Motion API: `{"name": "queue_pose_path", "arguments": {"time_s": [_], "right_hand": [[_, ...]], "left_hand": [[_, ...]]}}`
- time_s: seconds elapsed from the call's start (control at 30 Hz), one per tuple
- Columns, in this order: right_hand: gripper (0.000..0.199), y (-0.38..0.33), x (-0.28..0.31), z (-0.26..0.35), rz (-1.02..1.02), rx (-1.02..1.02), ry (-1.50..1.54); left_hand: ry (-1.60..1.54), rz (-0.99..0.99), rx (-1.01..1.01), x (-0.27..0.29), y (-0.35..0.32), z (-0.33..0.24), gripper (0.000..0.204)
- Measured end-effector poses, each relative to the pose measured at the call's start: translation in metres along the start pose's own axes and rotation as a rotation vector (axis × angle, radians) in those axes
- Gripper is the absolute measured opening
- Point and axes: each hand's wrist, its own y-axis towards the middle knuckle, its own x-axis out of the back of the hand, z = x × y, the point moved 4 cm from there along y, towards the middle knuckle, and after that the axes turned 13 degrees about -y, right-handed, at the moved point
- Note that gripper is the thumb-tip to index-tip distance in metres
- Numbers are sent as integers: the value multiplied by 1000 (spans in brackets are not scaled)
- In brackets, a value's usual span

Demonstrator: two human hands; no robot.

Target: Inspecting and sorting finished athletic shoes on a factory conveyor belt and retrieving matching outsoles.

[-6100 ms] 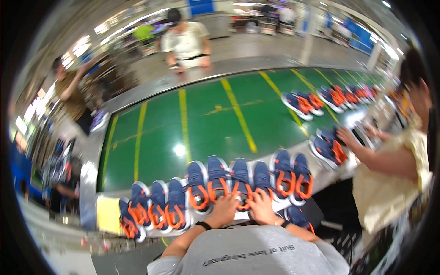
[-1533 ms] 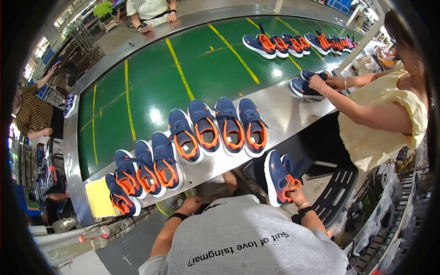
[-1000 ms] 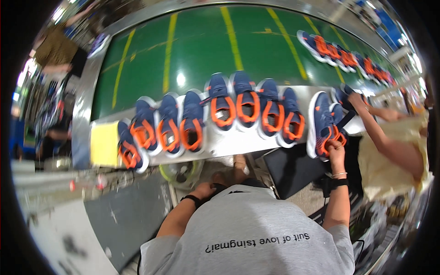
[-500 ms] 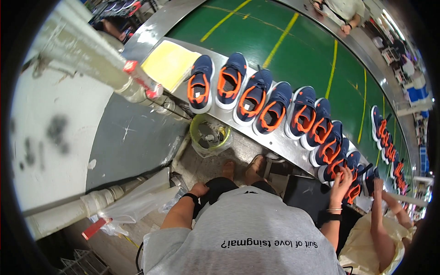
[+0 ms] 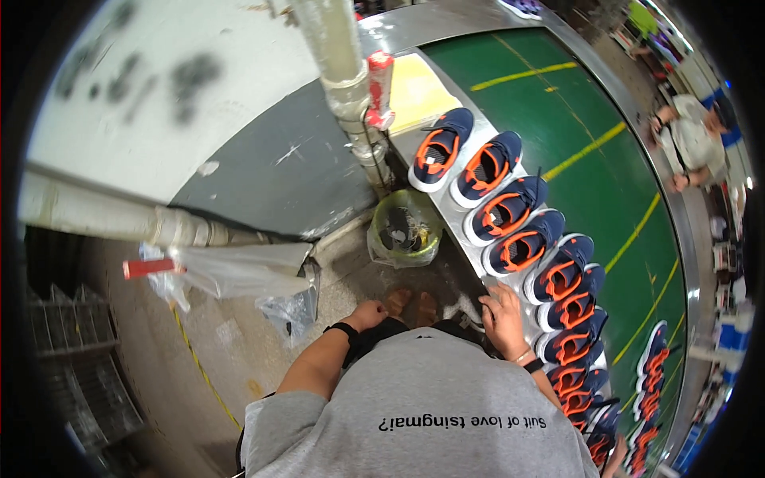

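Note:
My left hand (image 5: 369, 315) rests by my left thigh, fingers loosely curled, and nothing shows in it. At the near edge of the metal ledge (image 5: 466, 239), my right hand (image 5: 502, 319) has its fingers apart and holds nothing. Closest to those fingers are a navy sneaker with orange lining (image 5: 524, 243) and another such sneaker (image 5: 559, 269). Several more navy and orange sneakers stand in a slanting row along the ledge, among them the farthest sneaker (image 5: 441, 150). My right forearm hides part of the row's near end.
A green conveyor belt (image 5: 590, 191) with yellow lines runs beyond the ledge, carrying more sneakers (image 5: 652, 366). Yellow sheets (image 5: 414, 92) lie near a pipe (image 5: 339, 56). A lined waste bin (image 5: 406, 231) stands below, plastic bags (image 5: 239, 271) hang left, and a person (image 5: 692, 143) is across the belt.
My right hand has left the sneakers at the row's near end and come back to the ledge's edge. The view has turned right, and my left hand stays by my thigh.

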Motion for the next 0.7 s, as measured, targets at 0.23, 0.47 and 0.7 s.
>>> {"name": "queue_pose_path", "arguments": {"time_s": [0.23, 0.47, 0.7], "right_hand": [[23, 50, -37, -12, 169, 476, -226], [22, 38, -72, -25, 223, 714, -396], [27, 43, -79, -23, 278, 634, -503]], "left_hand": [[-121, -203, 203, -32, -56, 65, 32], [-177, -210, 385, -68, -103, 113, 38], [-362, -361, 275, -41, -108, 113, 31]]}}
